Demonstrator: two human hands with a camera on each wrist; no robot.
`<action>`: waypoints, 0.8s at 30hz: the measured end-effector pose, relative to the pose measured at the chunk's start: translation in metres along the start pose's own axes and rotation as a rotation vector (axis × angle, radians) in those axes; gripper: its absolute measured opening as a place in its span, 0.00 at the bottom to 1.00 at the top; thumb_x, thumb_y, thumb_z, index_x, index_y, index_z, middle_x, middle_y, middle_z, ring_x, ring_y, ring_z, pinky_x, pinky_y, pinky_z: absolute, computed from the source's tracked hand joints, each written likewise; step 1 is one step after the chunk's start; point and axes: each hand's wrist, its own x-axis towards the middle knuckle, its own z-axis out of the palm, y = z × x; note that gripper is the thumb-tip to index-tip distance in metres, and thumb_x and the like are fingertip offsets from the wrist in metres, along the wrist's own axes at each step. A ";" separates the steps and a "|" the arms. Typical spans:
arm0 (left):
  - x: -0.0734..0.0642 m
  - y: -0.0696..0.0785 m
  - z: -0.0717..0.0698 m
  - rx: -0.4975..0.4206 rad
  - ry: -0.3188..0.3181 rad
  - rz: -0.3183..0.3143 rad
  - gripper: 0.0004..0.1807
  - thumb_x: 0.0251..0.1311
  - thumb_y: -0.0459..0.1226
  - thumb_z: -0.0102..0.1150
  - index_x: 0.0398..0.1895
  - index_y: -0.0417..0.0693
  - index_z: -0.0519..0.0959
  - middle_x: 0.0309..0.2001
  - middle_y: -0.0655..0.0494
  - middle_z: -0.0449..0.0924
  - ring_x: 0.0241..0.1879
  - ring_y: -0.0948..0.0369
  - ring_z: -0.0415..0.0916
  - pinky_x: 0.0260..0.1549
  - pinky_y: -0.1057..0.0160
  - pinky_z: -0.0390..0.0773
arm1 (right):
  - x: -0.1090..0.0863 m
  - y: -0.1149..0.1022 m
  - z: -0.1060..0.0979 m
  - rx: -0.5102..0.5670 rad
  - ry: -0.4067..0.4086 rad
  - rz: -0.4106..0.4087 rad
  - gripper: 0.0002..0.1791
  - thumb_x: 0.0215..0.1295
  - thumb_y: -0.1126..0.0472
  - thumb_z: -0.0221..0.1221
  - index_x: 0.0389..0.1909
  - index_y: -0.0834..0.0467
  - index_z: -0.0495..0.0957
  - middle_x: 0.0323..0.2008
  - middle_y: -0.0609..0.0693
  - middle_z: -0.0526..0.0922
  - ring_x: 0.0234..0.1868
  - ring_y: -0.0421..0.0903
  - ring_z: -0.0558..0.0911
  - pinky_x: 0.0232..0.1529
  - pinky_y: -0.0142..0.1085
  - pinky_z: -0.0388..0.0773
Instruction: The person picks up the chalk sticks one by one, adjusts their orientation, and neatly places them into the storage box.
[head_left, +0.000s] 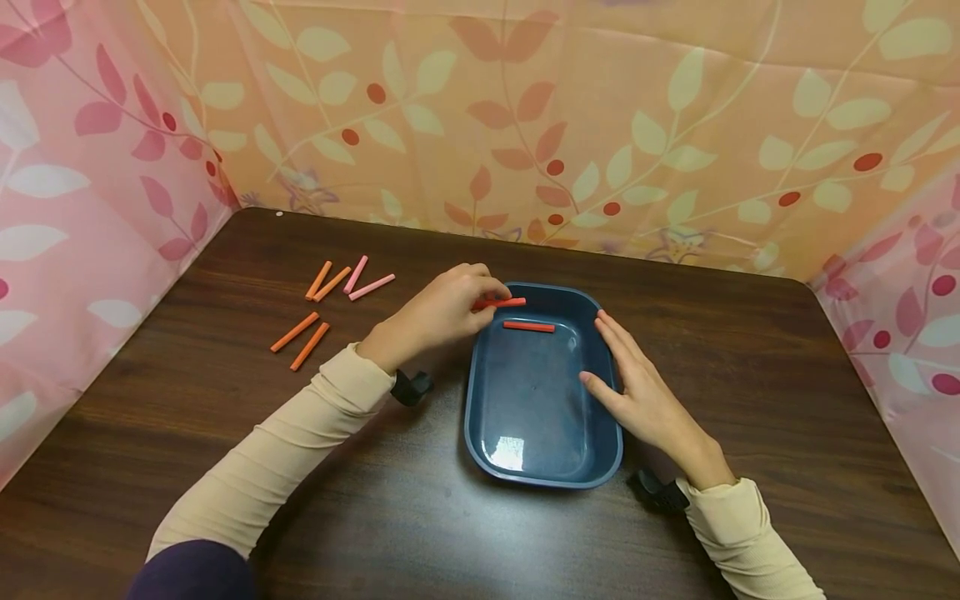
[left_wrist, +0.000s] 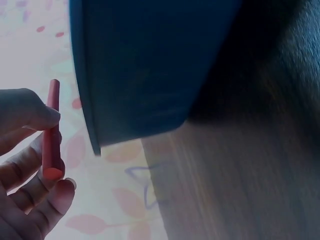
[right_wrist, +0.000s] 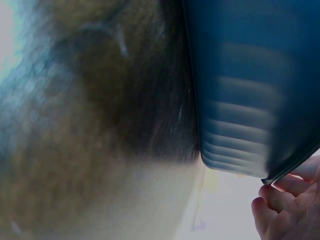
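Note:
My left hand [head_left: 456,302] pinches a red round stick [left_wrist: 52,132] between thumb and fingers. In the head view that stick lies over the far left corner of a dark blue plastic tray [head_left: 480,392]. Inside the tray, near its far end, another red stick [head_left: 528,327] lies crosswise. At the tray's right side is my right hand [head_left: 651,398], its fairly straight fingers touching the rim and its thumb reaching over the inside. The right wrist view shows those fingertips [right_wrist: 263,206] beside the tray's outer wall.
Left of the tray on the dark wooden table [head_left: 375,533] lie two orange sticks [head_left: 331,283], two pink sticks [head_left: 372,287] and two red-orange sticks [head_left: 310,347]. A floral cloth [head_left: 480,125] stands along the table's far edge and both sides.

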 end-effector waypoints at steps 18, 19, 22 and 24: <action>0.016 0.011 0.021 0.000 -0.023 0.060 0.15 0.61 0.33 0.65 0.52 0.47 0.85 0.41 0.52 0.81 0.42 0.56 0.74 0.43 0.61 0.75 | 0.000 0.001 0.000 -0.001 0.004 -0.002 0.45 0.68 0.55 0.61 0.78 0.60 0.47 0.80 0.54 0.46 0.78 0.60 0.52 0.70 0.66 0.55; 0.017 0.011 0.022 -0.001 -0.025 0.061 0.15 0.61 0.33 0.65 0.52 0.47 0.85 0.41 0.52 0.81 0.42 0.56 0.74 0.43 0.61 0.75 | 0.000 0.001 0.000 0.000 0.004 -0.001 0.45 0.68 0.55 0.61 0.78 0.60 0.47 0.80 0.54 0.46 0.78 0.60 0.52 0.70 0.66 0.54; 0.019 0.013 0.025 -0.006 -0.032 0.061 0.16 0.61 0.33 0.64 0.53 0.46 0.84 0.41 0.51 0.81 0.41 0.56 0.74 0.43 0.61 0.75 | 0.000 0.001 0.001 0.005 0.002 0.001 0.45 0.69 0.55 0.60 0.79 0.59 0.47 0.80 0.54 0.46 0.78 0.60 0.52 0.70 0.66 0.54; 0.020 0.014 0.027 -0.010 -0.038 0.062 0.16 0.61 0.33 0.64 0.53 0.45 0.84 0.41 0.51 0.81 0.41 0.55 0.74 0.44 0.61 0.75 | 0.000 0.001 0.001 0.005 0.000 0.002 0.45 0.69 0.55 0.60 0.79 0.59 0.47 0.80 0.54 0.45 0.78 0.60 0.52 0.70 0.66 0.54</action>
